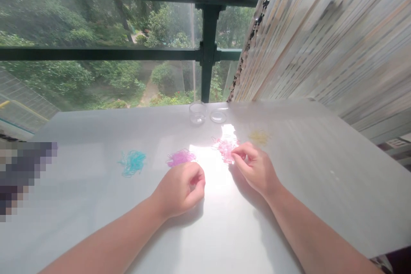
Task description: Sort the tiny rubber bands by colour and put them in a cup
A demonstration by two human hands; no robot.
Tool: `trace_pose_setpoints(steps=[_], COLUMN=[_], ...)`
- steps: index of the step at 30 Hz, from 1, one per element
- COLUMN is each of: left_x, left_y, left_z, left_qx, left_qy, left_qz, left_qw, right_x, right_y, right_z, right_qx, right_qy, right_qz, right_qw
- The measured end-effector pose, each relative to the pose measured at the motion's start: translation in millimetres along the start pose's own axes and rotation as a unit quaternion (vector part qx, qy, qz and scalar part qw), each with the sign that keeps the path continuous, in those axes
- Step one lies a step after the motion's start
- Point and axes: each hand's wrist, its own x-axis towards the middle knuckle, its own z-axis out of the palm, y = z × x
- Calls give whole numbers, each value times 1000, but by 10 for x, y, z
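On the white table (96,137) lie separate piles of thin loops: blue (133,163), purple (180,157), pink (226,149) and yellow (260,137). My right hand (253,165) is pinched at the right edge of the pink pile; whatever is between its fingertips is too small to make out. Just below the purple pile, my left hand (183,188) is curled closed, thumb against the fingers, and its contents cannot be seen. Bright sunlight washes out part of the pink pile and the table between my hands.
A clear round container (197,113) stands near the table's far edge, with a clear round lid (218,116) lying to its right. Beyond is a window with a green frame (208,51). A striped curtain (305,43) hangs at the right. A pixelated area covers the left edge.
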Motion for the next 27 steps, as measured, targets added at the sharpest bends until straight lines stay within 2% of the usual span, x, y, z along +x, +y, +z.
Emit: trace_pose_setpoints(steps=[4,13,22,27], left_x=[-22,-20,-25,-17], left_y=[-22,-60,-69,-77], left_z=[-4,1,7,14], left_qx=[-1,1,3,5], left_qy=[9,8,19,28], left_qz=[19,28,39,48], left_qw=[1000,1000,999,998], right_x=[59,79,84,80], right_y=[124,221,281,283], right_z=[-25,18,26,27], right_qx=[-57,-139,-133,-106], right_qy=[36,28,23,33], right_qz=[21,0,-34,-23], right_qw=[997,990,990,994])
